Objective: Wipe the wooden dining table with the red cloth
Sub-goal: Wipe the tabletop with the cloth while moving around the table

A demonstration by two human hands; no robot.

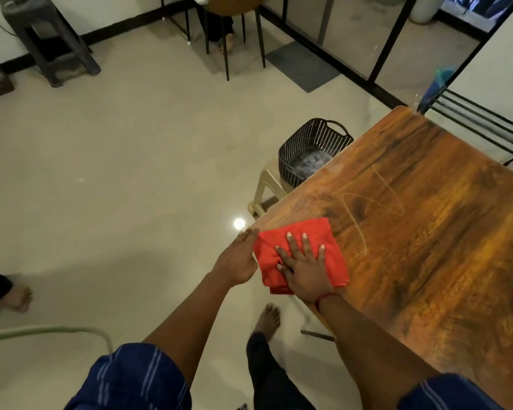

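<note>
The red cloth (323, 236) lies folded on the near left corner of the wooden dining table (427, 232). My right hand (304, 267) presses flat on the cloth with its fingers spread. Just off the table's left edge, my left hand (239, 255) is held with straight fingers, its fingertips by the table corner and beside the cloth. Faint curved streaks mark the tabletop beyond the cloth.
A black plastic basket (311, 149) sits on a beige stool (267, 187) against the table's left edge. A black metal rack (480, 119) stands behind the table. A chair (234, 13) and a dark stool (48, 34) stand farther off. Another person's foot (18, 297) is at the left.
</note>
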